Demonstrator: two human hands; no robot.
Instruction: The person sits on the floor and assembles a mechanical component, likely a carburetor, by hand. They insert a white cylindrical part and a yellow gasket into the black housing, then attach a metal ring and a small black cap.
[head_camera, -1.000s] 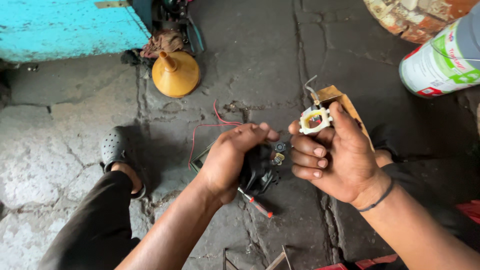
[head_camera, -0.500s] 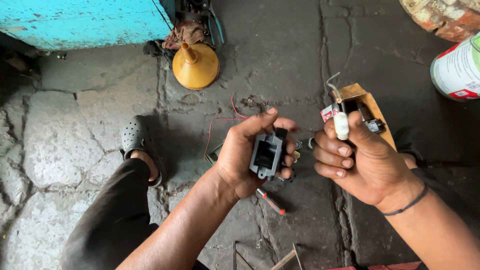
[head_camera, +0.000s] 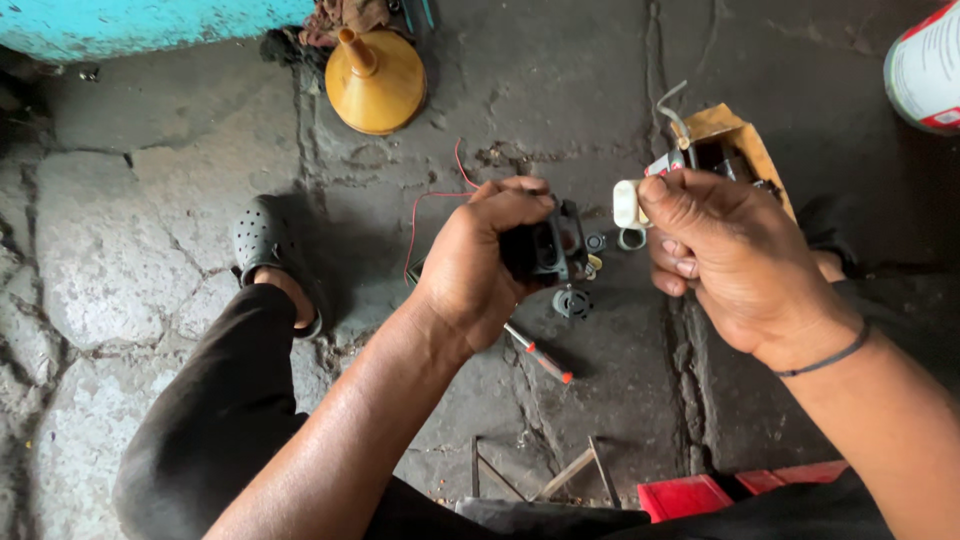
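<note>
Left hand (head_camera: 480, 265) curled tight around a small black plastic part (head_camera: 548, 248), fingers wrapped over its top, thumb side hidden beneath; part held in mid-air above the stone floor (head_camera: 130, 260), open face turned toward the other hand. Right hand (head_camera: 735, 255) just beside it, apart, not touching, pinching a little white plug (head_camera: 627, 204) between thumb and forefinger, remaining fingers folded into the palm. Thin dark band (head_camera: 825, 360) round the right wrist.

Below the black part, lying on the floor: a small round dark piece (head_camera: 572, 301) and a pale ring (head_camera: 632, 239) (others too small to tell). A slim screwdriver with a red tip (head_camera: 540, 358) slanting out from under the left wrist. A thin red wire (head_camera: 432, 195) looping across the floor behind the left hand.

Behind the right hand, an open brown cardboard box (head_camera: 735, 135) with grey wire ends poking up out of it. Farther back, a yellow funnel (head_camera: 375, 78) standing mouth down, spout tilted up and to the left, close to a turquoise painted edge (head_camera: 150, 22). At the top right corner, part of a white can with a red band (head_camera: 925, 65).

Lower left, a knee in dark trousers (head_camera: 215, 420), a foot in a grey perforated clog (head_camera: 265, 245). Along the bottom edge, something flat and red (head_camera: 735, 492).
</note>
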